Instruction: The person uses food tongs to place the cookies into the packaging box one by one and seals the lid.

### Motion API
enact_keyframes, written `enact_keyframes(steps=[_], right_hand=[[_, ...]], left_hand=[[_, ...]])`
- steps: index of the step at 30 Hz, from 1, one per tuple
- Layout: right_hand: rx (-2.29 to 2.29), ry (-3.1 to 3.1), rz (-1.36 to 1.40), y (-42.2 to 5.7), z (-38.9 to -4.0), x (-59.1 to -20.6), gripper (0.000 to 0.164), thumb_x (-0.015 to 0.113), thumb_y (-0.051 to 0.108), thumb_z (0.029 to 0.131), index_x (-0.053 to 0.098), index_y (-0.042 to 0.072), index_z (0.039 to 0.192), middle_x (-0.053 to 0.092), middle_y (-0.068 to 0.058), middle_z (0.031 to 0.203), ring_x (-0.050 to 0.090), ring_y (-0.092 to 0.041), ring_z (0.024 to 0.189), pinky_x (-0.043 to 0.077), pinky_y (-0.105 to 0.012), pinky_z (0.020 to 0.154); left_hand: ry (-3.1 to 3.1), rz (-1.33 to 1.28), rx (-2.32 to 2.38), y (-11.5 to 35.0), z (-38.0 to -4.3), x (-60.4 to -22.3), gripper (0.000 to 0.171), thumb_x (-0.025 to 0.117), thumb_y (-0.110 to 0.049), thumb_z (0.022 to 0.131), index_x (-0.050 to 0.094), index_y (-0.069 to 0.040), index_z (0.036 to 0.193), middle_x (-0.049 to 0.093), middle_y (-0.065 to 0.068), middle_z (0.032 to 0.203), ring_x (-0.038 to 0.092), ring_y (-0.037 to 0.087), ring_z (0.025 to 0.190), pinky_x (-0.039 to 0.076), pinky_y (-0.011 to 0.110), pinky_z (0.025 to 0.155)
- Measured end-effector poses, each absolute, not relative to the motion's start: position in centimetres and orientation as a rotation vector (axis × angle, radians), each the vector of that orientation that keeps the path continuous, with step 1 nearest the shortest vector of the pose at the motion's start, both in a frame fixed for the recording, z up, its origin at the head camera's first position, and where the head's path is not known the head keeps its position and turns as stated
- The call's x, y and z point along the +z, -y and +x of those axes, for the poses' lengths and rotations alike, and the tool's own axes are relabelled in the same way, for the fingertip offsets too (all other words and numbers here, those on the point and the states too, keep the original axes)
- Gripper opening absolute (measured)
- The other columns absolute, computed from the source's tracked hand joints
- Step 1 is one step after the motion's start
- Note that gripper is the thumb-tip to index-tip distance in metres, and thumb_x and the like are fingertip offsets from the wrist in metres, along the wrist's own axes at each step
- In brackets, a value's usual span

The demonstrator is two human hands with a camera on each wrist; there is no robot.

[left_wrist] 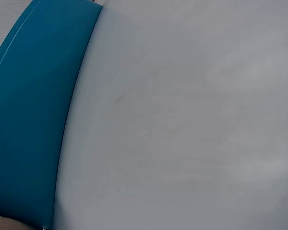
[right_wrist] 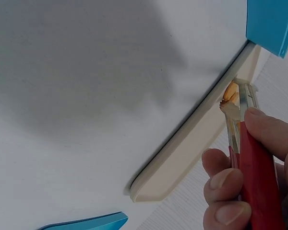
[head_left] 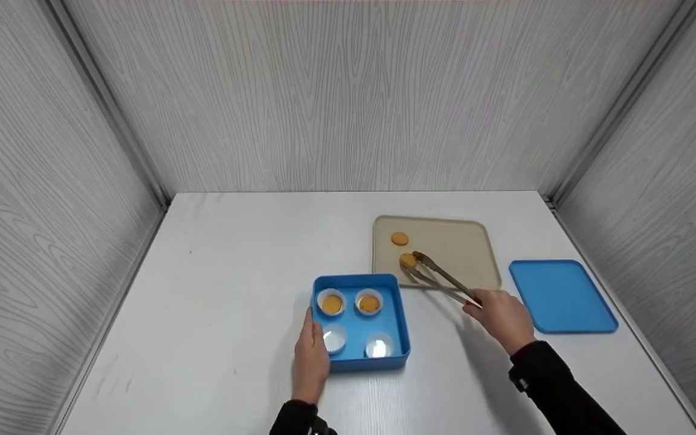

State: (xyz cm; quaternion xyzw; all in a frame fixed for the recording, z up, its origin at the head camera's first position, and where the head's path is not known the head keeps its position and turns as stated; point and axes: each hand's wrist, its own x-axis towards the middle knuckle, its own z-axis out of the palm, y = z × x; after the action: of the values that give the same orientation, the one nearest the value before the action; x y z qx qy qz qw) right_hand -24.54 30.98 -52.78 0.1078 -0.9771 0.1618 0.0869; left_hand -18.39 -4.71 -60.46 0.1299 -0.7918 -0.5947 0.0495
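Observation:
In the head view my left hand (head_left: 312, 362) holds the left side of a blue square box (head_left: 354, 366), overlapping its rim. Inside are two white paper cups, each with a round golden cookie (head_left: 332, 304), and two more paper cups (head_left: 379, 345) with none showing. My right hand (head_left: 501, 319) grips metal tongs (head_left: 444, 277) with red handles (right_wrist: 259, 182). Their tips lie around a round golden cookie (head_left: 408, 260) over the beige tray (head_left: 460, 251). A second cookie (head_left: 400, 238) lies farther back on that tray.
A flat blue lid-like tray (head_left: 562, 296) lies to the right of the beige tray. Grey wood-grain panels (head_left: 348, 96) enclose the white table (head_left: 233, 260) at the back and both sides. The box's front left corner stands close to the tray.

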Motion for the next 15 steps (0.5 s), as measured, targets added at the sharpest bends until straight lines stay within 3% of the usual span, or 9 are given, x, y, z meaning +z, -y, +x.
enact_keyframes(steps=[15], right_hand=[[0.45, 2.926, 0.32, -30.1, -25.6, -52.6, 0.024, 0.083, 0.025, 0.086, 0.064, 0.012, 0.079, 0.063, -0.002, 0.067, 0.055, -0.023, 0.054, 0.042, -0.039, 0.046]], left_hand=[[2.453, 0.447, -1.796, 4.7, -18.4, -60.3, 0.055, 0.033, -0.028, 0.113, 0.024, -0.005, 0.163, 0.028, 0.014, 0.167, 0.025, 0.033, 0.154, 0.024, 0.053, 0.124]])
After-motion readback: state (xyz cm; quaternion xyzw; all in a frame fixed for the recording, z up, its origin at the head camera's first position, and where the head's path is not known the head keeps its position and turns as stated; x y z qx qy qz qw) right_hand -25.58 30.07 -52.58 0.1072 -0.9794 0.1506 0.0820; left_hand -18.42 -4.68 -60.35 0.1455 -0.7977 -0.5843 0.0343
